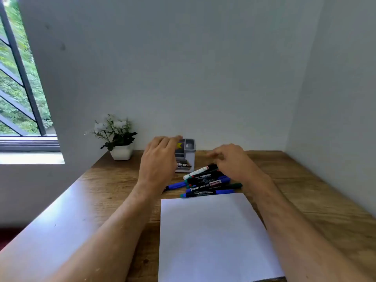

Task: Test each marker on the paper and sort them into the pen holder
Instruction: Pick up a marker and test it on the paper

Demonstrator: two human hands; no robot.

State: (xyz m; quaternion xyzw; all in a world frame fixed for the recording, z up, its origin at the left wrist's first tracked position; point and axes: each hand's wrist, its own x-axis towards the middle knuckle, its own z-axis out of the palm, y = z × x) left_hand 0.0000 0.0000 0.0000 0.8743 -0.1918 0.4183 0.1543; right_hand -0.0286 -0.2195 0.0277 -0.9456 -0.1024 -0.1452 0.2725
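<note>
Wooden desk point(305, 180) set in a corner of white walls; person's two bare forearms reach forward over it. White sheet of paper point(211, 237) lies flat on the near half of the desk, unmarked as far as can be seen. Just beyond its far edge sits a loose pile of markers point(207, 183): mostly blue and black barrels lying roughly crosswise, one white-barrelled marker point(196, 172) on top at the far side, a single blue marker point(177, 185) lying slightly apart to the left. Grey and white pen holder point(186, 157) stands upright behind the pile, near the back wall, its left part hidden by the left hand. Left hand point(158, 159) is raised in front of the holder, fingers extended and relaxed, holding nothing; cannot tell whether the fingertips touch the holder. Right hand point(230, 159) hovers over the far right of the pile, fingers blurred and loosely bent, nothing visibly held. Small white pot of white flowers point(116, 137) at the back left of the desk. Barred window point(18, 78) on the left wall, greenery outside.
</note>
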